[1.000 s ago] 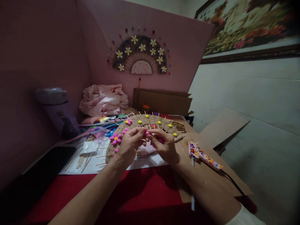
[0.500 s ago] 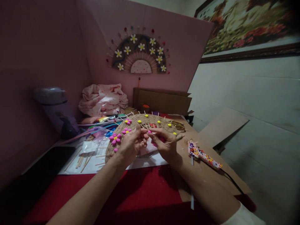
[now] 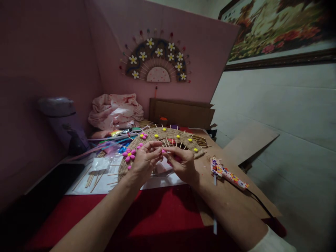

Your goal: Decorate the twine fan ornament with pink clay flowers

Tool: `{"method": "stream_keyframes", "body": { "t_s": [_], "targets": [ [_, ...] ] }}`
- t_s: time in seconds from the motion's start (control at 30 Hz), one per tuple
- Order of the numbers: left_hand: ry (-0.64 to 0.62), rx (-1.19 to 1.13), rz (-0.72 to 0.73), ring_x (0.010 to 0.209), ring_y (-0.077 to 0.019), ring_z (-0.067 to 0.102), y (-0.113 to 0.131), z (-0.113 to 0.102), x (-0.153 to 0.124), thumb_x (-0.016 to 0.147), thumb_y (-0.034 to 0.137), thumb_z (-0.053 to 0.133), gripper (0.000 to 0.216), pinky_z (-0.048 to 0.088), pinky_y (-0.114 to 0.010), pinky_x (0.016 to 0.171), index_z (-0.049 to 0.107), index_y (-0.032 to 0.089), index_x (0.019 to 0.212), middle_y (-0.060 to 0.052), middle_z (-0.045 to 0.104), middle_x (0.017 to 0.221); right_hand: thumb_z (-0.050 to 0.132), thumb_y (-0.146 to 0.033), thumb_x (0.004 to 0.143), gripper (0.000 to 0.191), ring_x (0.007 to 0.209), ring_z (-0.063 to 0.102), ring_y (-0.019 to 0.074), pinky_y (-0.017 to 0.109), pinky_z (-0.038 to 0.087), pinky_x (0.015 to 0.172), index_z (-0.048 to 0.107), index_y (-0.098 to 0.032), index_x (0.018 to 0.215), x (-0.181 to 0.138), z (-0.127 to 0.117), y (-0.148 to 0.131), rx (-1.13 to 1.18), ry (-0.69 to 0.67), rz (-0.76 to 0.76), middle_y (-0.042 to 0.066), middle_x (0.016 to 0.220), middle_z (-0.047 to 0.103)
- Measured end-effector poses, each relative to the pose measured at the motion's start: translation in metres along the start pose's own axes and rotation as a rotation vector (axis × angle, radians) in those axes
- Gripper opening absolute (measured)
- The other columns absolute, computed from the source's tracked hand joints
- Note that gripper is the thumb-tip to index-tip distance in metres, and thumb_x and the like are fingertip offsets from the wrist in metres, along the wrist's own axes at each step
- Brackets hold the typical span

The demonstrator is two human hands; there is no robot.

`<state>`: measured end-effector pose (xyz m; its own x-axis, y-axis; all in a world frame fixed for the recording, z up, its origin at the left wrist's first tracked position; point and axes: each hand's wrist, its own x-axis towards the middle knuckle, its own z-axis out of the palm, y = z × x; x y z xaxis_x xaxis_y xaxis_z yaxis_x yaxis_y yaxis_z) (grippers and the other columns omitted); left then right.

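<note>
Fingertips of my left hand (image 3: pixel 148 159) and my right hand (image 3: pixel 182 162) meet over the front of a twine-covered, fan-shaped craft piece (image 3: pixel 170 132). Between them is a small bit of pink clay (image 3: pixel 163 151), pinched from both sides and partly hidden by the fingers. More pink material (image 3: pixel 178 158) shows under my right hand; whether it is held there I cannot tell. On the fan's left side are pink clay flowers, one whole flower (image 3: pixel 129 155) with a yellow centre. Yellow dots (image 3: pixel 177 136) sit along its top and right. Thin sticks poke out from both its edges.
A flower-patterned glue gun (image 3: pixel 228 176) with a cord lies on the cardboard (image 3: pixel 252 199) at right. Loose sticks (image 3: pixel 90 180), a plastic bag (image 3: pixel 101 163) and a dark flat panel (image 3: pixel 52 185) are left. Bunched pink cloth (image 3: pixel 115 112) and a finished fan (image 3: pixel 157 52) are behind.
My left hand has turned, its thumb lowered toward the index finger. My right fingertips have moved slightly left with the pink clay, uncovering more of the fan's inner sticks.
</note>
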<state>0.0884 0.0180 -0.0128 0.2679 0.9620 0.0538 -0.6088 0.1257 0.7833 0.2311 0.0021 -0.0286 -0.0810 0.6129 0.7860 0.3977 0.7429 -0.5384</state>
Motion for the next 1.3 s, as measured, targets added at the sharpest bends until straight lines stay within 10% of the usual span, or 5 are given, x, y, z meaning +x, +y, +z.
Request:
{"method": "stream_keyframes", "body": {
  "t_s": [0.47, 0.97, 1.13, 1.3],
  "targets": [
    [-0.021, 0.047, 0.124, 0.058, -0.0109, 0.061, -0.0015, 0.0021, 0.0006, 0.056, 0.008, 0.076, 0.033, 0.047, -0.022, 0.058, 0.061, 0.011, 0.085, -0.003, 0.067, 0.063, 0.058, -0.021, 0.084, 0.012, 0.046, 0.053, 0.0075, 0.019, 0.043, 0.045, 0.065, -0.017, 0.093, 0.0000, -0.0001, -0.0015, -0.061, 0.182, -0.048, -0.001, 0.063, 0.064],
    [-0.069, 0.069, 0.188, 0.056, -0.0097, 0.059, -0.0051, 0.0004, 0.0027, 0.056, 0.011, 0.077, 0.030, 0.045, -0.021, 0.056, 0.064, 0.011, 0.083, -0.001, 0.066, 0.063, 0.058, -0.020, 0.085, 0.011, 0.050, 0.053, 0.0071, 0.018, 0.044, 0.048, 0.065, -0.018, 0.093, -0.0005, 0.0002, -0.0025, -0.086, 0.021, -0.059, -0.001, 0.064, 0.063],
    [-0.022, 0.045, 0.128, 0.058, -0.0106, 0.060, -0.0039, -0.0001, 0.0022, 0.058, 0.013, 0.077, 0.029, 0.046, -0.021, 0.057, 0.064, 0.012, 0.084, -0.003, 0.067, 0.063, 0.057, -0.020, 0.085, 0.013, 0.047, 0.053, 0.0073, 0.018, 0.044, 0.045, 0.063, -0.019, 0.096, -0.0021, -0.0002, -0.0018, -0.014, 0.211, -0.052, -0.002, 0.062, 0.062],
    [0.002, 0.005, 0.064, 0.055, -0.0083, 0.058, -0.0010, 0.0004, 0.0014, 0.058, 0.006, 0.075, 0.031, 0.046, -0.020, 0.056, 0.063, 0.011, 0.086, -0.002, 0.066, 0.064, 0.059, -0.018, 0.083, 0.014, 0.055, 0.059, 0.0089, 0.021, 0.049, 0.051, 0.066, -0.020, 0.095, -0.0020, 0.0005, 0.0008, -0.087, 0.042, -0.147, 0.002, 0.073, 0.069]
  ]
}}
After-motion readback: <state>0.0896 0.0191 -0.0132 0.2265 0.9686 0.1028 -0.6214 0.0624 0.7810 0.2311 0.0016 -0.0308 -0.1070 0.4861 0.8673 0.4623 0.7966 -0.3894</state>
